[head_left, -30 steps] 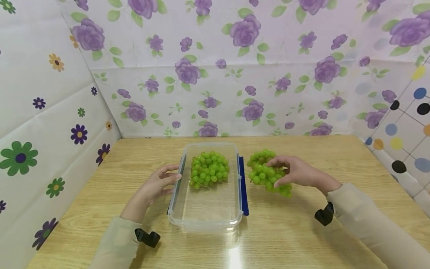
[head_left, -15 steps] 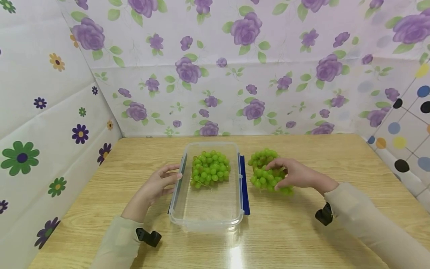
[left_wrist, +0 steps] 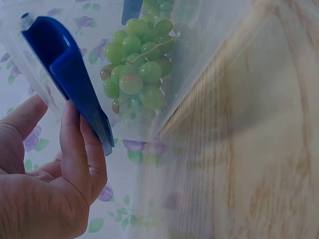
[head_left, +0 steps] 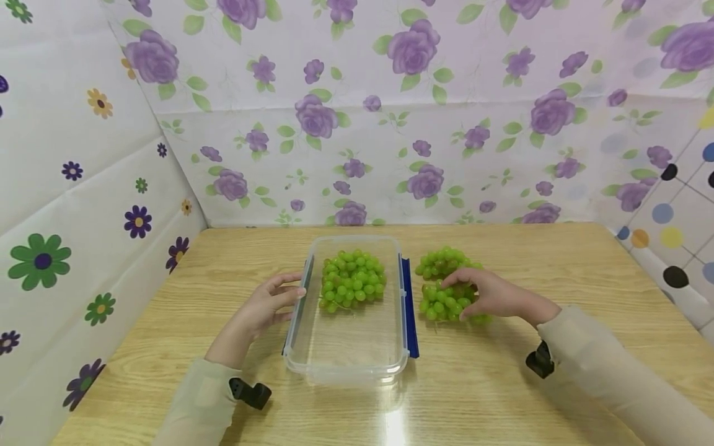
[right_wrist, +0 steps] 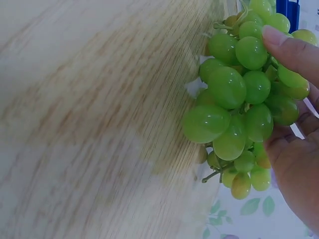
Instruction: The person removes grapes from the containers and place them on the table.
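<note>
A clear plastic food container [head_left: 357,347] with blue side clips stands on the table, one bunch of green grapes [head_left: 352,280] lying inside. At its left rim my left hand [head_left: 268,306] pinches the edge, the fingers outside against the blue clip [left_wrist: 75,69] in the left wrist view. Right of the container, my right hand [head_left: 491,294] grips a second bunch of green grapes [head_left: 443,302] from above, thumb and fingers on either side. This bunch [right_wrist: 234,99] is low over or on the table. Just behind it lies another bunch [head_left: 443,260], partly hidden by my hand.
The wooden table [head_left: 251,248] ends at a flower-patterned cloth wall [head_left: 379,148] at the back, with cloth walls on both sides too. The right blue clip [head_left: 410,310] hangs outward from the container, between it and the loose bunches.
My right hand and its grapes have shifted slightly toward me, and more of the bunch behind shows. The left hand and the container keep their places; the head view has turned a little.
</note>
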